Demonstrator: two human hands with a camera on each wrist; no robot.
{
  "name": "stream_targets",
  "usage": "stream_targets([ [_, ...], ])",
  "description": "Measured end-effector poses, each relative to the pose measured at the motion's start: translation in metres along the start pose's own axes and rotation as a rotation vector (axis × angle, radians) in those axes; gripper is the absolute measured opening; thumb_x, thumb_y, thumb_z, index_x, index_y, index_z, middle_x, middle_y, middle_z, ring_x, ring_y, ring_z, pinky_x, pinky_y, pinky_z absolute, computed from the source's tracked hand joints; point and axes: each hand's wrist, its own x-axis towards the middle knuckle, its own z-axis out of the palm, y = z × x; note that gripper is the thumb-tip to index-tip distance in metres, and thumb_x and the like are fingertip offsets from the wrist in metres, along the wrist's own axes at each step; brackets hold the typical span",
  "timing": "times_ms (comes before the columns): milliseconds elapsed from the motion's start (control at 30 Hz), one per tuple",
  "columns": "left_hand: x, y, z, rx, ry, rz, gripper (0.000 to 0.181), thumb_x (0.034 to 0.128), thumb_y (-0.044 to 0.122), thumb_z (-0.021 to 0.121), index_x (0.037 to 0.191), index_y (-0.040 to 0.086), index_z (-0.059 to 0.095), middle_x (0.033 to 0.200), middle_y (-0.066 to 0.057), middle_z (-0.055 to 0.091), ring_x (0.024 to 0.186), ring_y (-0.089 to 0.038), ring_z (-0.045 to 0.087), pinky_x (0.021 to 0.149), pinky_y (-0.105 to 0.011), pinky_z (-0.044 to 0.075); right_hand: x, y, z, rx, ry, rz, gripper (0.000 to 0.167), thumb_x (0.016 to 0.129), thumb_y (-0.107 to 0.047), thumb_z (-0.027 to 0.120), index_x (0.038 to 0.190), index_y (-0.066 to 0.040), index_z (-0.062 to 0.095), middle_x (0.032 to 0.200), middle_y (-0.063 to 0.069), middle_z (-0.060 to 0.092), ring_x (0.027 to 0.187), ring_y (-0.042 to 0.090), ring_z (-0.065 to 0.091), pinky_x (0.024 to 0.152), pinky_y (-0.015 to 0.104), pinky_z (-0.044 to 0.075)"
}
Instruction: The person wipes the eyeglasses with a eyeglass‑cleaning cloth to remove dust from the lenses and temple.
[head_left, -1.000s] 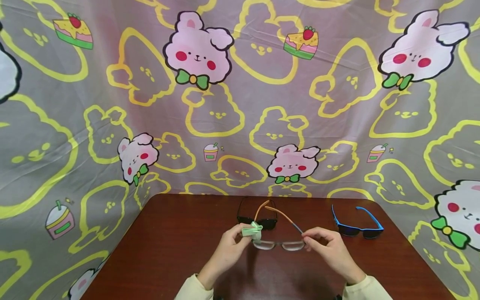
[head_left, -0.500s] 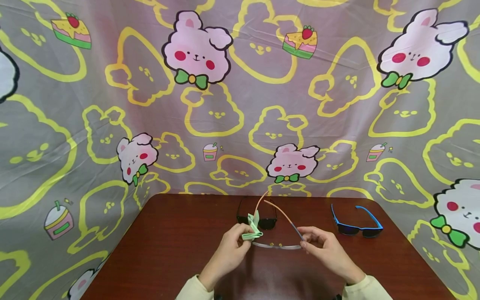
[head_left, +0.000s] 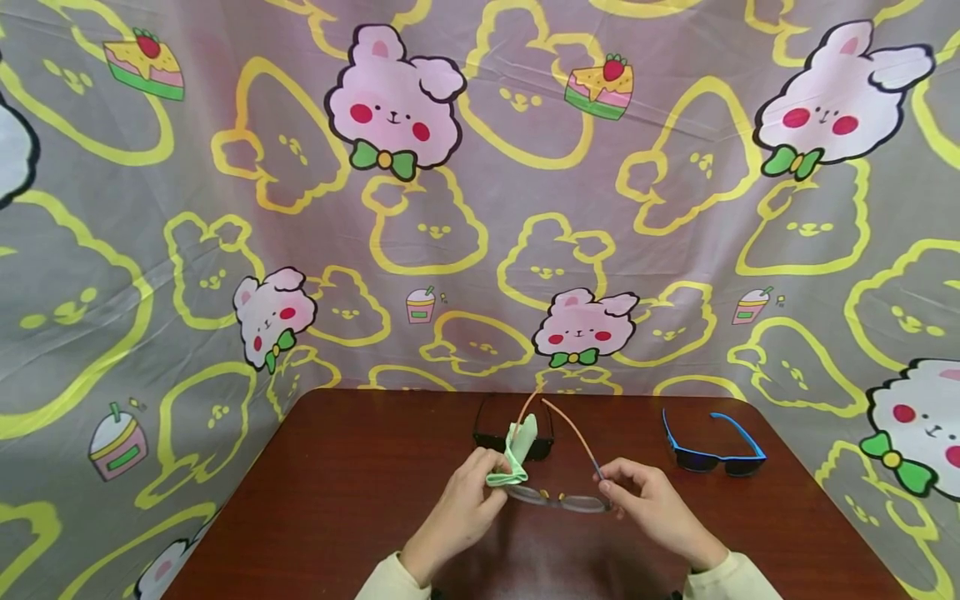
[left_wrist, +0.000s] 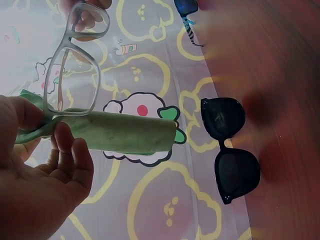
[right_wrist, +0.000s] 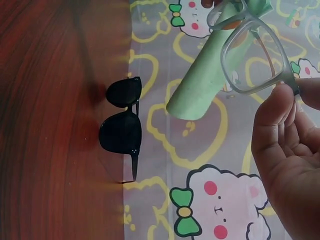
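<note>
A pair of eyeglasses (head_left: pixel 585 503) with a translucent pale frame and orange temples is held above the table between both hands. My left hand (head_left: pixel 461 508) pinches its left corner together with a light green cloth (head_left: pixel 522 437), which stands up by the temple and partly covers it. The left wrist view shows the cloth (left_wrist: pixel 130 132) folded flat, sticking out past the frame (left_wrist: pixel 97 82). With thumb and fingers, my right hand (head_left: pixel 652 508) pinches the right corner by the hinge; in the right wrist view the thumb lies at the rim (right_wrist: pixel 245 92).
Black sunglasses (head_left: pixel 537 448) lie on the dark red-brown table (head_left: pixel 337 492) behind the held eyeglasses. Blue-framed sunglasses (head_left: pixel 720 462) sit to the right with temples spread. A patterned curtain (head_left: pixel 480 208) encloses the table's back and sides.
The eyeglasses have tilted in my hands, first edge-on, now with the lenses showing again. The green cloth has gone from bunched at my left fingers to standing upright. Both sunglasses stay put.
</note>
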Motion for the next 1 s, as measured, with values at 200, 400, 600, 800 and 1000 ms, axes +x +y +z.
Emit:
stream_targets([
  [200,-0.0007,-0.0004,-0.0011,0.007,0.003,-0.003,0.029,0.0694,0.000,0.062,0.090,0.019,0.055,0.089,0.013,0.050,0.078,-0.004,0.049,0.069,-0.022,0.043,0.0000,-0.0031,0.0013,0.002,0.018,-0.001,0.012,0.094,-0.009,0.056,0.100,0.001,0.062,0.080,0.014,0.061,0.059,0.018,0.059,0.055,0.036,0.053],
  [400,-0.0017,-0.0021,-0.0015,0.002,0.005,-0.013,0.029,0.0694,-0.001,0.063,0.090,0.019,0.055,0.089,0.012,0.050,0.079,-0.004,0.050,0.069,-0.023,0.045,0.0007,-0.0032,0.0029,0.012,0.078,-0.024,0.011,0.093,-0.008,0.058,0.098,0.001,0.059,0.078,0.006,0.062,0.058,0.018,0.060,0.055,0.036,0.053],
  [600,-0.0018,-0.0033,-0.0016,-0.018,0.014,-0.005,0.029,0.0696,-0.002,0.063,0.090,0.018,0.056,0.089,0.012,0.050,0.080,-0.004,0.051,0.070,-0.023,0.045,0.0024,-0.0022,0.0028,0.040,0.126,-0.038,0.011,0.092,-0.006,0.060,0.097,0.003,0.058,0.077,0.000,0.061,0.058,0.019,0.061,0.055,0.034,0.053],
  [800,-0.0023,-0.0030,-0.0022,-0.024,0.013,-0.006,0.029,0.0701,-0.002,0.063,0.090,0.018,0.056,0.090,0.012,0.051,0.081,-0.004,0.052,0.071,-0.023,0.046,0.0022,-0.0019,0.0032,0.045,0.162,-0.025,0.010,0.091,-0.005,0.060,0.095,0.004,0.058,0.076,0.004,0.062,0.058,0.019,0.061,0.055,0.036,0.053],
  [1000,-0.0023,-0.0038,-0.0030,-0.022,0.019,0.000,0.029,0.0708,-0.003,0.063,0.091,0.017,0.057,0.090,0.012,0.052,0.081,-0.004,0.052,0.072,-0.024,0.046,0.0025,-0.0028,0.0037,0.053,0.179,-0.023,0.010,0.092,-0.005,0.060,0.093,0.005,0.057,0.074,0.010,0.062,0.058,0.019,0.062,0.055,0.035,0.054],
])
